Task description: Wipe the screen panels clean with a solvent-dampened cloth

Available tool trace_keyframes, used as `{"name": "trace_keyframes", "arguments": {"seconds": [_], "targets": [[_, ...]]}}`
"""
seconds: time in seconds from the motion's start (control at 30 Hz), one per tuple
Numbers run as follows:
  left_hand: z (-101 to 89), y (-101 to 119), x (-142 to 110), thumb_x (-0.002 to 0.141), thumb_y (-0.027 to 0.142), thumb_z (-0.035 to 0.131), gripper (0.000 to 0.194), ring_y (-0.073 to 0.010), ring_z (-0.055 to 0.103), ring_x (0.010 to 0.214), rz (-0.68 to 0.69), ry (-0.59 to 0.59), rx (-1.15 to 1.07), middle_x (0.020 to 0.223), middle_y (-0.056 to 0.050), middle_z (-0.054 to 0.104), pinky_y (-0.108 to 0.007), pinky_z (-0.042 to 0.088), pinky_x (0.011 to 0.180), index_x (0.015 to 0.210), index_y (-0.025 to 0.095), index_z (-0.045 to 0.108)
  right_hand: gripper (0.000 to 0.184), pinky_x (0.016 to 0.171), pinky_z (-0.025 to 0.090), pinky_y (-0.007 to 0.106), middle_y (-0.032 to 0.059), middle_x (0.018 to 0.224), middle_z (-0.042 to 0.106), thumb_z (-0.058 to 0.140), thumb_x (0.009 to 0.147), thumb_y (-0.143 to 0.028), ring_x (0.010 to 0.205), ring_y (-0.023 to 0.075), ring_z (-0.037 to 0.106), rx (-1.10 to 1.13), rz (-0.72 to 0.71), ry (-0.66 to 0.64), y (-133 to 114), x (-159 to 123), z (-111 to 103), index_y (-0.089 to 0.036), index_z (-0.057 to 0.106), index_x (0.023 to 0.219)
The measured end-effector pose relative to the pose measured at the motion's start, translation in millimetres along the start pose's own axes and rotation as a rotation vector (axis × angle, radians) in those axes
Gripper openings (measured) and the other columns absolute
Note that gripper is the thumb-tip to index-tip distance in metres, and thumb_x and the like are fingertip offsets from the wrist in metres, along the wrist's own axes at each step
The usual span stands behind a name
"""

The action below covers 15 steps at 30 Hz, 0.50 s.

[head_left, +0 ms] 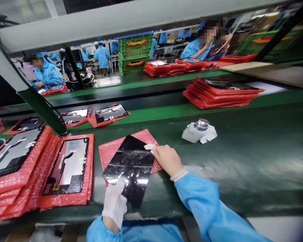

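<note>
A glossy black screen panel (131, 164) lies on a red bubble-wrap sheet (111, 151) on the green bench. My left hand (114, 201), in a white glove, grips the panel's near edge. My right hand (166, 158) is bare and pinches a small white wiping cloth (149, 147) against the panel's far right corner. Both sleeves are blue.
Panels on red bubble wrap are stacked at the left (68, 168). A small white dispenser bottle with a metal top (199, 129) stands on cloth to the right. More red stacks (222, 92) lie beyond. Other workers in blue sit across the green conveyor (166, 111).
</note>
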<state>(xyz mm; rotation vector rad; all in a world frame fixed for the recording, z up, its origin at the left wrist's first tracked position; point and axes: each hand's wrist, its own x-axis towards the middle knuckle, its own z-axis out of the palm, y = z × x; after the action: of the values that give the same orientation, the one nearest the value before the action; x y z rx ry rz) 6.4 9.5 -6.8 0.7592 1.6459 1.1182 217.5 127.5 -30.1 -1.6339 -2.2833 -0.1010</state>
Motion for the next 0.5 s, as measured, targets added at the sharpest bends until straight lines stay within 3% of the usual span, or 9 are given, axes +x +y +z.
{"name": "trace_keyframes", "arguments": {"seconds": [0.03, 0.1, 0.17, 0.23, 0.3, 0.37, 0.43, 0.5], "targets": [[-4.8, 3.6, -2.1, 0.073, 0.038, 0.06, 0.016, -0.0198, 0.055, 0.043, -0.01, 0.008, 0.051, 0.036, 0.002, 0.042, -0.037, 0.053, 0.065, 0.07, 0.024, 0.068, 0.03, 0.069, 0.042, 0.037, 0.0106, 0.075, 0.06, 0.039, 0.091, -0.028, 0.076, 0.0239, 0.055, 0.035, 0.079, 0.016, 23.6, 9.5, -0.7, -0.017, 0.06, 0.073], [-16.3, 13.8, -2.9, 0.073, 0.036, 0.063, 0.017, -0.0243, 0.063, 0.059, 0.105, 0.047, 0.121, 0.047, -0.002, 0.055, -0.041, 0.051, 0.08, 0.076, 0.022, 0.072, 0.031, 0.073, 0.044, 0.036, 0.0095, 0.079, 0.06, 0.037, 0.09, -0.032, 0.078, 0.0221, 0.056, 0.214, 0.242, 0.079, 59.9, 19.2, -3.3, -0.017, 0.061, 0.079], [-27.0, 26.2, 3.2, 0.072, 0.033, 0.066, 0.023, -0.0289, 0.065, 0.093, 0.316, 0.063, 0.136, 0.08, -0.008, 0.071, -0.044, 0.042, 0.099, 0.091, 0.021, 0.073, 0.033, 0.071, 0.047, 0.033, 0.0086, 0.081, 0.062, 0.039, 0.089, -0.041, 0.077, 0.0211, 0.059, 0.527, 0.399, 0.173, 78.2, 15.8, -6.3, -0.017, 0.061, 0.086], [-34.2, 37.0, 17.1, 0.08, 0.032, 0.059, 0.031, -0.0269, 0.057, 0.114, 0.549, -0.027, 0.189, 0.111, -0.006, 0.069, -0.042, 0.031, 0.11, 0.107, 0.024, 0.07, 0.037, 0.063, 0.049, 0.031, 0.0079, 0.078, 0.064, 0.044, 0.085, -0.05, 0.072, 0.0207, 0.061, 0.861, 0.536, 0.234, 82.3, 5.4, -9.0, -0.017, 0.06, 0.09], [-37.9, 41.4, 36.3, 0.087, 0.025, 0.046, 0.037, -0.0213, 0.048, 0.126, 0.738, -0.213, 0.348, 0.128, -0.001, 0.061, -0.039, 0.022, 0.115, 0.12, 0.03, 0.063, 0.042, 0.056, 0.047, 0.029, 0.006, 0.072, 0.064, 0.047, 0.082, -0.054, 0.063, 0.0196, 0.06, 1.05, 0.596, 0.227, 78.9, -4.4, -11.8, -0.016, 0.059, 0.095], [-39.2, 37.4, 55.0, 0.089, 0.014, 0.036, 0.048, -0.0187, 0.032, 0.138, 0.833, -0.267, 0.558, 0.142, 0.004, 0.048, -0.039, 0.011, 0.118, 0.128, 0.034, 0.055, 0.044, 0.054, 0.046, 0.029, 0.0051, 0.072, 0.065, 0.046, 0.083, -0.052, 0.06, 0.0189, 0.059, 0.97, 0.573, 0.174, 73.7, -7.8, -15.1, -0.016, 0.059, 0.104], [-38.2, 26.9, 66.6, 0.087, 0.01, 0.038, 0.054, -0.0202, 0.013, 0.144, 0.728, -0.102, 0.57, 0.152, 0.004, 0.032, -0.04, 0.002, 0.118, 0.136, 0.031, 0.047, 0.044, 0.059, 0.045, 0.031, 0.0071, 0.081, 0.067, 0.039, 0.087, -0.05, 0.067, 0.0208, 0.061, 0.691, 0.537, 0.07, 68.8, -1.9, -18.8, -0.019, 0.061, 0.111], [-33.7, 14.5, 67.8, 0.085, 0.013, 0.044, 0.056, -0.0232, 0.002, 0.145, 0.562, 0.064, 0.395, 0.156, 0.0, 0.021, -0.039, -0.005, 0.118, 0.14, 0.024, 0.041, 0.047, 0.065, 0.045, 0.034, 0.0107, 0.092, 0.068, 0.032, 0.089, -0.051, 0.078, 0.0246, 0.063, 0.4, 0.54, -0.078, 63.2, 14.4, -21.4, -0.021, 0.065, 0.104]]}}
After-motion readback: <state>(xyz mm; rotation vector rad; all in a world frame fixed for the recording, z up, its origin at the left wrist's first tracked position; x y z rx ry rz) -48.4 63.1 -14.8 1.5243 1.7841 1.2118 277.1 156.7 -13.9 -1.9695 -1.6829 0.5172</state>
